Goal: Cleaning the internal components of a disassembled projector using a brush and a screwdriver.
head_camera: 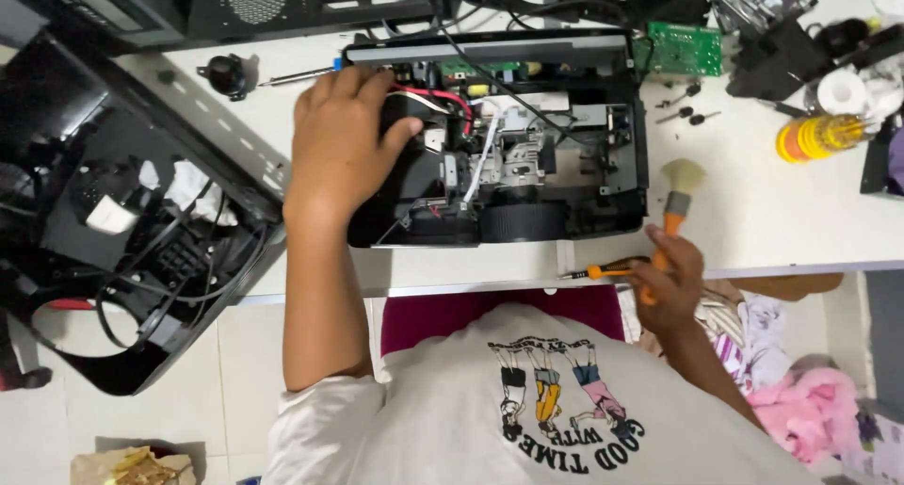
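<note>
On the worktop [772, 221], the opened projector [508, 137] lies uncovered, internals exposed. Left hand [344, 137] rests spread over its left side; right hand [667, 280] grips a brush [676, 198] and a screwdriver [603, 272], brushing not yet begun.

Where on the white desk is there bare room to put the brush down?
Bare desk lies right of the opened device, below the loose screws, beside the brush. The far right, around the yellow bottle and tape roll, is crowded.

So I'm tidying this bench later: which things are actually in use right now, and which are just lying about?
In use:
- opened black device, left hand resting on it
- orange-handled brush in right hand
- small orange screwdriver by that hand

Lying about:
- green circuit board
- loose screws
- yellow bottle
- tape roll
- black knob
</note>
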